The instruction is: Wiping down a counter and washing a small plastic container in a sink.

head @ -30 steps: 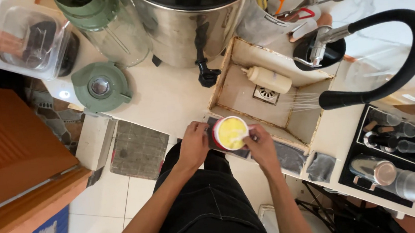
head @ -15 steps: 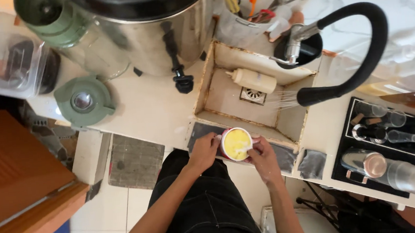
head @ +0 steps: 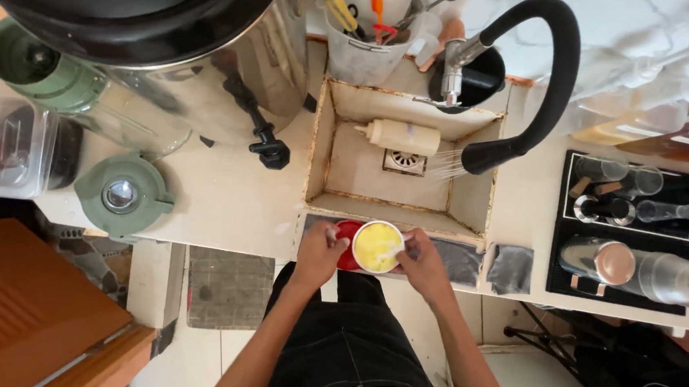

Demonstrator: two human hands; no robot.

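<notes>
Red cup [head: 349,246] of yellow liquid, held over sink [head: 321,150] edge: left hand [head: 319,255] and right hand [head: 420,259] fingers clamped round its sides; likely light, rigid, spill-prone, best gripped mid-wall.

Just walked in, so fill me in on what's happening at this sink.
A person stands at the front edge of a small square sink. The left hand holds a red cup filled with something yellow, and the right hand is against its other side. The black hose tap sprays water into the basin, where a squeeze bottle lies.
</notes>
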